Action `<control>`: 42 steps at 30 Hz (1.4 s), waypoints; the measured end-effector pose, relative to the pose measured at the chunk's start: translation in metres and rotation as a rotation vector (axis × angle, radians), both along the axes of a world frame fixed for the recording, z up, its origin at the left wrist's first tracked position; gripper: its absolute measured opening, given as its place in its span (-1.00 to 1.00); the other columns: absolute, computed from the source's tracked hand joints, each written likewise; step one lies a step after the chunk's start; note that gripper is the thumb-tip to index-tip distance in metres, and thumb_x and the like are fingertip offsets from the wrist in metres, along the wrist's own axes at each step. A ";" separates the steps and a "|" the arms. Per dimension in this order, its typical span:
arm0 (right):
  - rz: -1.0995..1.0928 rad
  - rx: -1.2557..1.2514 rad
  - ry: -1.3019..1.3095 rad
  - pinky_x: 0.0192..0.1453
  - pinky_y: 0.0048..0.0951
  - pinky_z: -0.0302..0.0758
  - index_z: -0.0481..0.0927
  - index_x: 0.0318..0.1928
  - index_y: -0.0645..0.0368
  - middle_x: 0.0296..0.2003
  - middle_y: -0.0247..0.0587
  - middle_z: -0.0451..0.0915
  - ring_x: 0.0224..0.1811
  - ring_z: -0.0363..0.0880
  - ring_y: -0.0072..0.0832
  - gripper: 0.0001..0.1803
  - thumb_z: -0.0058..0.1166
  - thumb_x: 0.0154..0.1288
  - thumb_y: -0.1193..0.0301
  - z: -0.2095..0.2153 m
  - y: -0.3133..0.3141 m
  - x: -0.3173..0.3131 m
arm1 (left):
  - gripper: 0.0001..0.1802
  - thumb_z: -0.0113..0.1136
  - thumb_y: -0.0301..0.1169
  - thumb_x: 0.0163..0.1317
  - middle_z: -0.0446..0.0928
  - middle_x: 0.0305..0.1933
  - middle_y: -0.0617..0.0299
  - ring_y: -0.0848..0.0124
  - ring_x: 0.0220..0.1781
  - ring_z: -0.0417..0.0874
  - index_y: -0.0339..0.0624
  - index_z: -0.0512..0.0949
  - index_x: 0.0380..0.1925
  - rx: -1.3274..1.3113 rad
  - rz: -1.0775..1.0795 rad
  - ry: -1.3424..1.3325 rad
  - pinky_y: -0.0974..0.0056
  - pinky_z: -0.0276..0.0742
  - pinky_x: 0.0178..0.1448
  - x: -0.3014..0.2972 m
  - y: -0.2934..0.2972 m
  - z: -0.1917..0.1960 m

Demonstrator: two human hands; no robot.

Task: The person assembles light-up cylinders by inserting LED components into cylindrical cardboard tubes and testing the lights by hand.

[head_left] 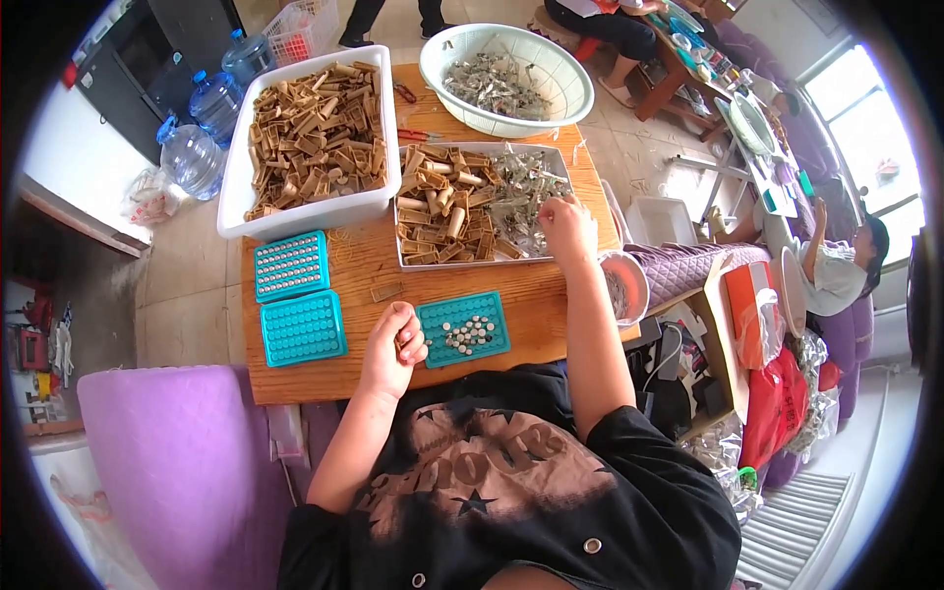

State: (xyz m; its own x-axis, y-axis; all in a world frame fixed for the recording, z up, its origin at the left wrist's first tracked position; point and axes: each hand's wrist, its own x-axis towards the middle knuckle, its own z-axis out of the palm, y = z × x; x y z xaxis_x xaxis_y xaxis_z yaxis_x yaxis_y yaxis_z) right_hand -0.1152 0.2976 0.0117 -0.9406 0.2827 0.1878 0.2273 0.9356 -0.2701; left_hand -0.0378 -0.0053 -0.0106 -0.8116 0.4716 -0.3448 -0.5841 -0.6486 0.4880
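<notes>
My left hand is closed in a fist by the table's near edge, just left of a teal tray with loose round silver and dark pieces on it. Its fingers mostly hide what they hold; a bit of brown shows. My right hand reaches to the right end of a shallow white box, its fingers drawn together over a heap of small clear and metallic parts. Whatever they pinch cannot be made out. Brown plastic casings fill the box's left part. One brown casing lies alone on the wood.
A deep white tub of brown casings stands back left, a pale green basket of metallic parts behind the box. Two teal trays lie at left, the farther holding rows of silver pieces. Red-handled pliers lie between containers. People sit at right.
</notes>
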 end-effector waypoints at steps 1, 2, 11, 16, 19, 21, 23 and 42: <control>-0.002 0.001 0.004 -0.06 -0.24 0.46 0.64 -0.34 0.00 -0.25 -0.18 0.55 -0.11 0.53 -0.21 -0.90 0.14 0.08 0.40 -0.001 0.006 -0.003 | -0.87 0.03 -0.27 0.33 0.20 -0.61 0.48 0.65 -0.72 0.14 0.01 0.40 -0.38 -0.009 0.004 -0.024 0.50 0.04 -0.61 0.001 0.000 0.001; 0.015 -0.166 0.179 -0.12 -0.31 0.46 0.64 -0.35 0.03 -0.31 -0.21 0.55 -0.19 0.54 -0.28 -0.92 0.15 0.08 0.42 -0.001 0.013 -0.006 | -0.87 0.03 -0.28 0.32 0.19 -0.60 0.47 0.65 -0.72 0.13 0.02 0.38 -0.41 -0.017 0.007 -0.047 0.50 0.04 -0.59 0.002 0.000 0.001; 0.184 -1.189 0.356 -0.33 -0.72 0.33 0.53 -0.26 0.23 -0.50 -0.48 0.50 -0.41 0.45 -0.76 -0.94 0.04 0.27 0.51 0.049 -0.013 0.013 | -0.88 0.13 -0.31 0.30 0.22 -0.55 0.49 0.71 -0.72 0.10 -0.05 0.43 -0.29 -0.197 -0.078 0.089 0.53 -0.01 -0.64 0.005 0.003 0.002; 0.346 -1.271 0.058 -0.36 -0.68 0.38 0.51 -0.26 0.25 -0.48 -0.45 0.51 -0.45 0.48 -0.73 -0.95 0.06 0.27 0.56 0.052 -0.061 0.055 | -0.78 0.15 -0.26 0.30 0.49 -0.37 0.37 0.73 -0.71 0.11 -0.10 0.46 -0.15 -0.277 -0.077 0.188 0.55 0.00 -0.64 -0.007 0.020 0.042; 0.398 -1.390 -0.009 -0.38 -0.68 0.40 0.50 -0.24 0.28 -0.48 -0.41 0.51 -0.48 0.49 -0.70 -0.94 0.06 0.29 0.56 0.045 -0.088 0.077 | -0.76 0.15 -0.24 0.30 0.59 -0.21 0.23 0.72 -0.71 0.12 -0.11 0.47 -0.16 -0.231 -0.147 0.202 0.57 0.03 -0.63 -0.007 0.028 0.045; 0.377 -1.472 -0.091 -0.35 -0.64 0.44 0.48 -0.22 0.28 -0.44 -0.39 0.51 -0.46 0.51 -0.67 -0.92 0.07 0.29 0.55 0.038 -0.092 0.086 | -0.79 0.19 -0.23 0.27 0.63 -0.25 0.19 0.73 -0.70 0.16 -0.11 0.49 -0.25 -0.256 -0.124 0.231 0.57 0.07 -0.62 -0.004 0.027 0.035; 0.370 -1.537 -0.125 -0.32 -0.63 0.45 0.48 -0.21 0.26 -0.43 -0.38 0.52 -0.45 0.52 -0.65 -0.90 0.07 0.29 0.54 0.038 -0.090 0.089 | -0.79 0.20 -0.24 0.26 0.63 -0.29 0.20 0.73 -0.69 0.17 -0.13 0.49 -0.27 -0.372 -0.091 0.288 0.56 0.06 -0.62 -0.003 0.020 0.030; 0.911 -0.955 0.026 -0.07 -0.35 0.52 0.62 -0.33 0.17 -0.30 -0.26 0.64 -0.18 0.62 -0.33 -0.80 0.27 -0.03 0.62 0.068 -0.100 0.103 | -0.71 0.28 -0.36 0.19 0.60 -0.23 0.38 0.66 -0.42 0.36 -0.23 0.59 -0.11 -0.616 -0.291 0.597 0.52 0.30 -0.30 0.013 -0.002 0.054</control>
